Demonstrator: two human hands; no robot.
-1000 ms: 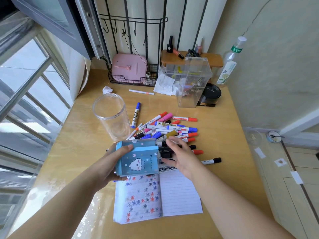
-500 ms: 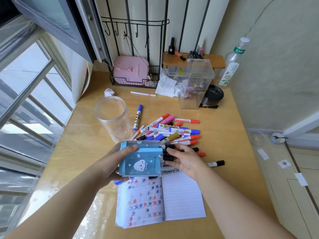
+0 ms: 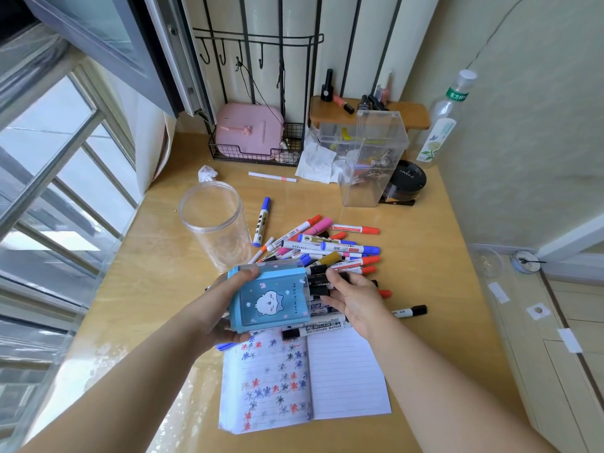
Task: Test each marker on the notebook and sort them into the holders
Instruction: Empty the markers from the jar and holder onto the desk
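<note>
My left hand (image 3: 218, 308) grips a blue holder (image 3: 269, 300) with a cat picture, tipped on its side above the desk with its mouth toward the right. Black-capped markers (image 3: 318, 282) stick out of that mouth, and my right hand (image 3: 354, 297) has its fingers curled around them. A pile of coloured markers (image 3: 330, 246) lies behind the holder. The open notebook (image 3: 304, 380) lies near me, its left page covered in coloured test marks. A whiteboard marker (image 3: 322, 328) rests across its top edge.
A round clear jar (image 3: 214, 223) stands left of the pile, and a tall clear rectangular holder (image 3: 376, 158) stands at the back. One blue-capped marker (image 3: 261, 220) lies apart. A black-capped marker (image 3: 410, 311) lies right. A wire basket (image 3: 251, 155) and bottle (image 3: 441, 125) line the wall.
My right hand has drawn in closer to the mouth of the blue holder and closed around the black markers there. My left hand has kept the holder tipped at about the same place.
</note>
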